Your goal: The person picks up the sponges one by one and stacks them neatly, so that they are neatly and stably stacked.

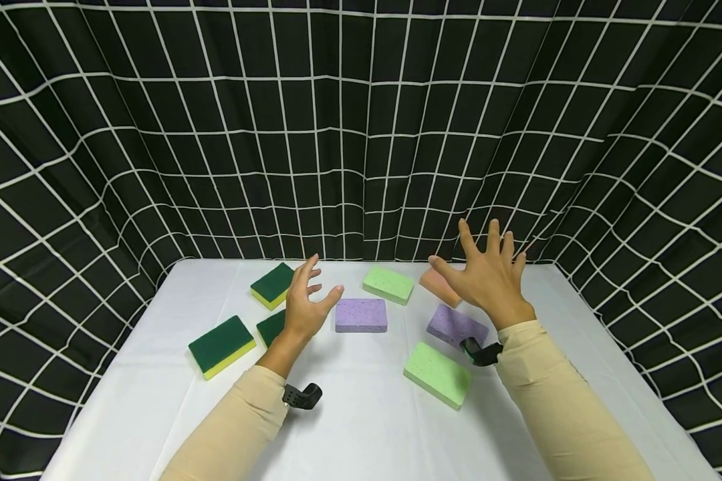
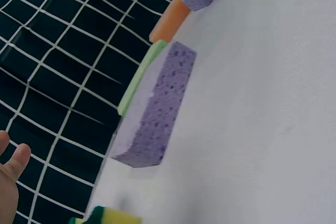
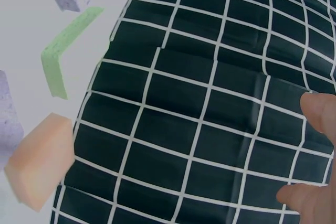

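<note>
My left hand [image 1: 305,304] hovers over the table with fingers apart, holding nothing. Beneath and beside it are green-and-yellow scouring sponges: one at the back [image 1: 273,286], one partly hidden by the hand [image 1: 271,327], one farther left [image 1: 221,346]. A purple sponge [image 1: 361,315] lies just right of this hand and shows large in the left wrist view [image 2: 157,108]. My right hand [image 1: 493,284] is raised with fingers spread and nothing in it. It partly covers an orange sponge [image 1: 439,287]; a second purple sponge [image 1: 454,326] lies below it, near the wrist.
A light green sponge [image 1: 388,285] lies at the back middle, and another [image 1: 438,375] nearer the front right. The white-covered table [image 1: 349,414] is enclosed by a black curtain with a white grid [image 1: 349,153] at the back and sides.
</note>
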A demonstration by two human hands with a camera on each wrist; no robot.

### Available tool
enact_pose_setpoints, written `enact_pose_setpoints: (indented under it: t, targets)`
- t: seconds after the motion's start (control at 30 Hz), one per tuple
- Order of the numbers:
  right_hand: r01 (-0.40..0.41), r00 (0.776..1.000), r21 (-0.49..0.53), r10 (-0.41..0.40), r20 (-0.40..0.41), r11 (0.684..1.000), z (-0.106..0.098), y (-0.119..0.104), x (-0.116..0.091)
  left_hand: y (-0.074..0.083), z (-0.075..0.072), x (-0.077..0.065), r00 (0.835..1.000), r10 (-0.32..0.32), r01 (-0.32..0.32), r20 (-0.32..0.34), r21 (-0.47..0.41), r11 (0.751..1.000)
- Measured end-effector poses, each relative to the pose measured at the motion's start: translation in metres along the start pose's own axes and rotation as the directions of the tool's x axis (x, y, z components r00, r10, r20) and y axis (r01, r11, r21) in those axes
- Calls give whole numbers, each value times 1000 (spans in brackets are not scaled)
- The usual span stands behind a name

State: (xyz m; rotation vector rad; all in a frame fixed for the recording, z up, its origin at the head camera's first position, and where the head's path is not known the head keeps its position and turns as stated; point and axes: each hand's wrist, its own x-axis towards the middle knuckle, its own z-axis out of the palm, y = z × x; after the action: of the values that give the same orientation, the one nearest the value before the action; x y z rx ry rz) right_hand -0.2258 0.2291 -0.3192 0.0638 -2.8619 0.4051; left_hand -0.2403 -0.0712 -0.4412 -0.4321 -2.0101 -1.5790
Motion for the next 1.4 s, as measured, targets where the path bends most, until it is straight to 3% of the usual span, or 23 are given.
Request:
enact_pose_setpoints:
  t: [0.37,0.73,0.97,1.4]
  targets:
    - [0,1000,-5,0,20,1000,1,-1,-2,-12,14,-12,994,-101,101,34,0,995]
    - [-5,1000,-2,5,29,1000,8,2,-2,-28,26,-25,976,-196,192,92,47,980]
    - [-3,999,15,2,32,1000,11,3,-2,-32,31,-29,952,-276,267,132,85,960]
    - [-6,999,22,5,53,1000,17,7,-4,-43,35,-34,904,-360,326,229,174,929]
